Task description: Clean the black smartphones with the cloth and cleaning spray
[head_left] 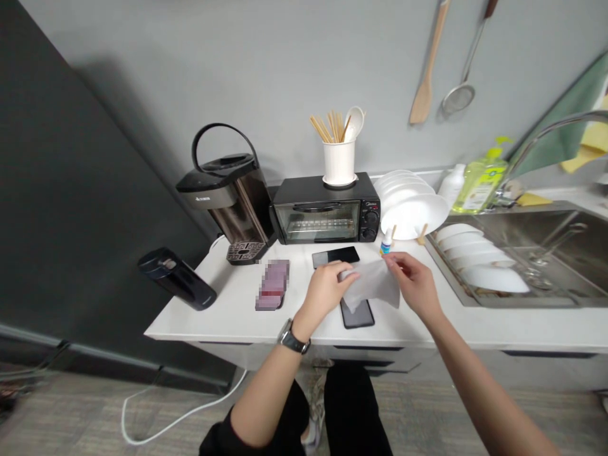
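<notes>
Over the near phone (358, 316): thin white sheet (374, 285); I'm seemingly spreading it, and the next move calls for even tension.
Left hand (327, 288): closed, pinching one edge.
Right hand (414, 283): fingertips closed on the opposite edge.
Beyond: small bottle (386, 243).

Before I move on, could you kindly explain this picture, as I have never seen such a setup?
There is no machine here: a person works with bare hands, and a camera worn on the head looks forward and down. The left hand and right hand each have a grip on a thin white sheet, cloth or paper, I cannot tell. It hides part of a phone on the white counter. A small bottle stands near the right hand. Left of the hands are a blurred-out purple item and a dark flask. Further back are a water dispenser and a toaster oven.
</notes>
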Available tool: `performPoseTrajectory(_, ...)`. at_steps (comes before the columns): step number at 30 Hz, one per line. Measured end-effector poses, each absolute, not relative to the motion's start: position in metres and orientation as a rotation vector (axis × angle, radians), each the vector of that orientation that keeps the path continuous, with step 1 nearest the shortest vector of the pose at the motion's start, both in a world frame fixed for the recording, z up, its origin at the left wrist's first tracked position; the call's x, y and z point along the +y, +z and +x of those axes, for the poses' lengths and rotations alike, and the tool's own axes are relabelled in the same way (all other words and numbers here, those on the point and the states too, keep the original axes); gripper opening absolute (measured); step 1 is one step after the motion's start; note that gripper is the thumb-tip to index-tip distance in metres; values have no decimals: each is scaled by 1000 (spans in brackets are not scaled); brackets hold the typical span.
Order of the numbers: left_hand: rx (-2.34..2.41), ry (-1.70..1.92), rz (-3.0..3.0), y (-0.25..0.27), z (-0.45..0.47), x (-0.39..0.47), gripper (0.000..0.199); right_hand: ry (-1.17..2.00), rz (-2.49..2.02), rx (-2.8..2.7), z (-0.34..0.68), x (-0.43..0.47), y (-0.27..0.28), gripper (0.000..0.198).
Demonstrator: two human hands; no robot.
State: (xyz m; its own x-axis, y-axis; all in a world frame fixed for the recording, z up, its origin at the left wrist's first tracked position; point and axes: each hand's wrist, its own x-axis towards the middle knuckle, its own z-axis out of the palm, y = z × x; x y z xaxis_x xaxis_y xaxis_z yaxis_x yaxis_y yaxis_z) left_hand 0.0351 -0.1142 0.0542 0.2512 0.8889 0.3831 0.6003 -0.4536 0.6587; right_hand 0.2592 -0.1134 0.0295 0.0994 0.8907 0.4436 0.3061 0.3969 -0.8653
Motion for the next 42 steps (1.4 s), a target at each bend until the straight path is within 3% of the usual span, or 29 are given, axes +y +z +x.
performPoseTrajectory(6, 1155, 1150, 2356, 59, 67, -84, 17, 473, -1104, -1542, 297, -97, 35, 26)
performPoseTrajectory(10, 1038, 795, 2499, 17, 63, -113, 23, 474, -1212, -1704, 328, -134, -14, 20)
performPoseTrajectory(13, 1092, 602, 2567, -18, 48, -136, 52, 515, -1262, -1860, 346, -161, -49, 31)
performPoseTrajectory(17, 1128, 471, 2612, -35, 25, -146, 67, 441, -1249, -1897, 344, -167, -55, 37)
performPoseTrajectory(24, 1209, 384, 2682, -15, -5, -146, 63, 258, -1263, -2200, 292, -136, -54, 43)
performPoseTrajectory(32, 1027, 245, 2809, -12, 29, -158, 61, 58, -1433, -2276, 283, -147, -70, 53)
performPoseTrajectory(38, 986, 260, 2903, -16, 24, -150, 60, 220, -1426, -1889, 293, -120, -58, 42)
performPoseTrajectory(42, 947, 270, 2910, -18, 20, -148, 62, 244, -1398, -1530, 292, -58, -47, 56)
